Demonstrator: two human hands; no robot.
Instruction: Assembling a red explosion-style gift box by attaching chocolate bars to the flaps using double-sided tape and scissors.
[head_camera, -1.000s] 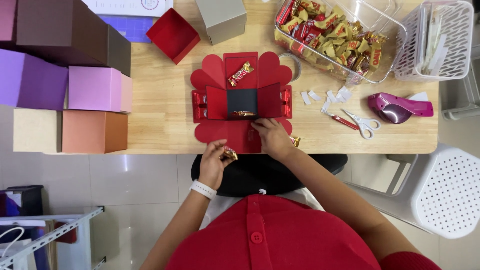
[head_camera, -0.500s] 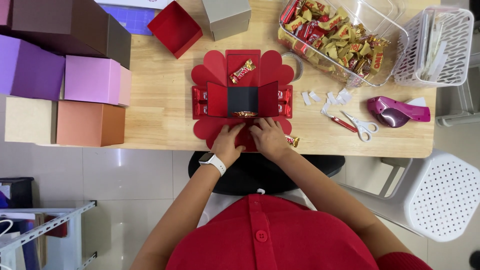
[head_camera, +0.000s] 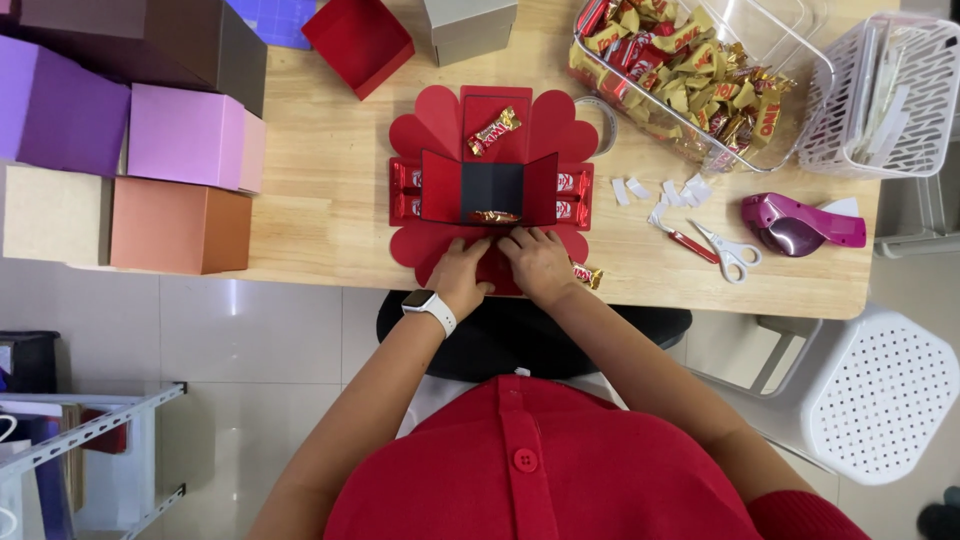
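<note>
Red unfolded gift box (head_camera: 490, 185), heart-shaped flaps, left hand (head_camera: 462, 275) and right hand (head_camera: 538, 262) pressing flat, open-fingered, on near flap

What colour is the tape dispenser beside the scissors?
Purple-magenta with a white end: the tape dispenser, clearest in the head view.

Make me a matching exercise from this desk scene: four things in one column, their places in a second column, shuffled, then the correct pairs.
Things:
1. red-handled scissors
2. clear plastic tub of wrapped candy bars
3. orange cardboard cube box
4. single wrapped candy bar

Places:
A. at the table's left front edge
B. on the far flap of the unfolded red paper box
C. beside the purple tape dispenser
D. next to the white mesh basket

Pairs: 1-C, 2-D, 3-A, 4-B
</note>
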